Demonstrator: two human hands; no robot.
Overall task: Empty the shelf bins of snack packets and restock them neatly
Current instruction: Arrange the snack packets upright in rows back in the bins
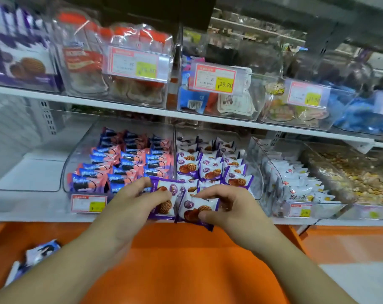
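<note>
Hands are meeting at the front of the middle bin point(255, 172) on the lower shelf point(32, 216). The left hand point(133, 200) is pinching 1 purple packet point(164, 200) between thumb and fingers, and the right hand point(225, 207) is gripping another packet point(195, 209) the same way, just beside it. Both packets are showing a round waffle biscuit; their writing is too blurred to read. Rows of matching packets point(210, 170) are filling the bin behind. Pink-blue packets point(120, 165) are sitting in the bin to the left. On the upper shelf, 1 tag point(214, 79) is reading ¥29.80. An orange counter point(175, 260) is lying below, with loose packets point(41, 252) at its left.
</note>
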